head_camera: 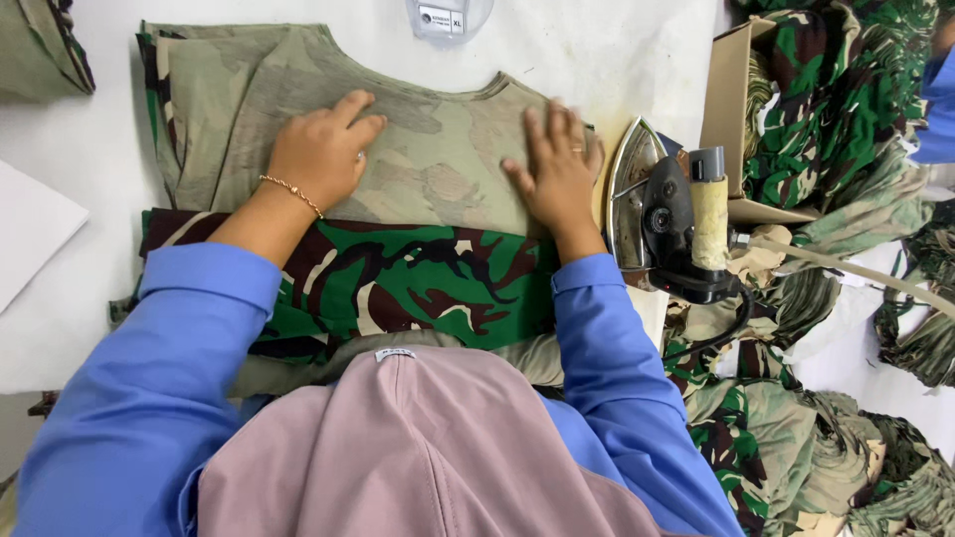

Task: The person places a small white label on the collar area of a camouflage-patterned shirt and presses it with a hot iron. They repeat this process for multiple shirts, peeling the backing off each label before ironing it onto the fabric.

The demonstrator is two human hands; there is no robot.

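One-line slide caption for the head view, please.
Both hands, left and right, press flat on a camouflage garment beside an upright iron.

A white padded cloth tabletop (617, 50) fills most of the view, with faint yellowish stains near its right side. The light is even and bright, without hard shadows. At the left edge lies a flat white sheet of paper (30, 229). A clear plastic hanger piece with a small size tag (448, 18) sits at the top edge. To the right stands an open brown cardboard box (731, 109), and loose heaps of green camouflage fabric (826, 438) spill around it and down the right side. No walls, windows or floor can be made out.
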